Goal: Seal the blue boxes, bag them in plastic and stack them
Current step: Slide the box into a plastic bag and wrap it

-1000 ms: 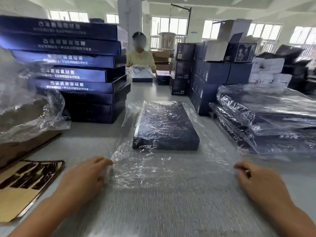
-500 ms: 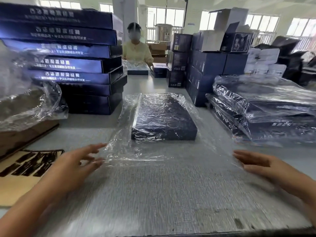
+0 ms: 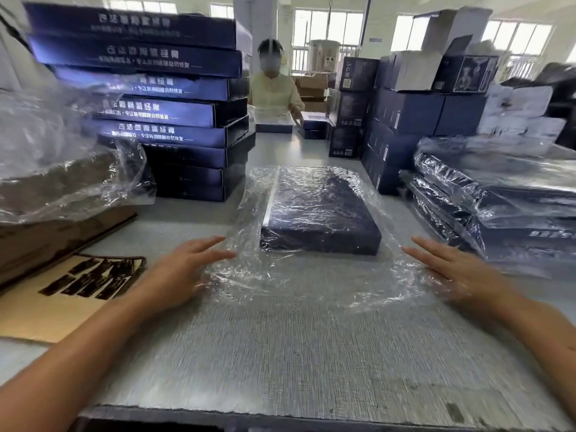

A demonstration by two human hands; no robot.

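On the worktop [image 3: 296, 353] the blue box [image 3: 321, 210] lies bagged; left hand [image 3: 184, 269] and right hand [image 3: 458, 269], grip slack and empty, flank the plastic bag [image 3: 296, 279], whose loose mouth likely needs folding next.

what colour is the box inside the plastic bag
The box is dark navy blue, with a pale strip along its left edge; head view.

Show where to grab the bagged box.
Probably by its long side edges, one hand from each side. The box lies flat, running away from you, left hand and right hand open either side; the bag is loose at the near end and may slip.
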